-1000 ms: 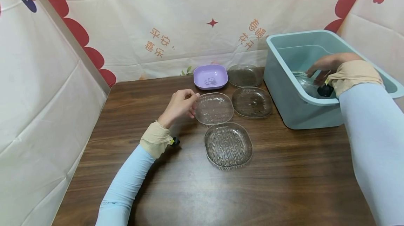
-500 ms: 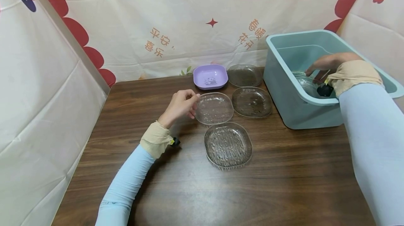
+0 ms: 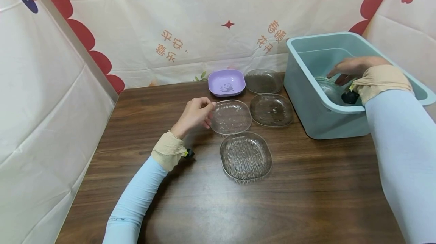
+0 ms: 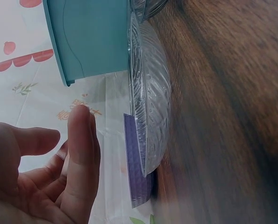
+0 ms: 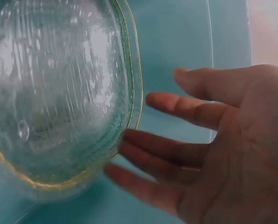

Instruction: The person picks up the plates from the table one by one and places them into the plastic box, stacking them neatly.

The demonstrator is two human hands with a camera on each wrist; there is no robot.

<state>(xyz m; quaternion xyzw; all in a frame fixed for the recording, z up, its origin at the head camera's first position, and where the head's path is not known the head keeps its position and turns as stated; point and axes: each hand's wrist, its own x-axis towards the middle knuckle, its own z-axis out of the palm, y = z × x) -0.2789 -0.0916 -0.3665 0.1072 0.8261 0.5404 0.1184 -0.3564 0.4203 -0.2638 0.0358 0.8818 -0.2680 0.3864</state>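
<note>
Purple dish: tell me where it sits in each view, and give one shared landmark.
Head: the purple dish is just above the picture's centre.
Left wrist: lower middle, partly hidden behind a clear plate.
Right wrist: not in it.
Shared landmark: the blue-green bin, at the right in head, upper left in left wrist, its inside in right wrist.

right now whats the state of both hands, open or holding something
Left hand: open, holding nothing.
Right hand: open inside the bin, holding nothing.

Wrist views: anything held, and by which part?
Nothing is held. Left hand: thumb and fingers parted, nothing between. Right hand: open beside the clear, ridged, oval dish in the blue-green plastic tub, fingertip contact unclear.
</note>
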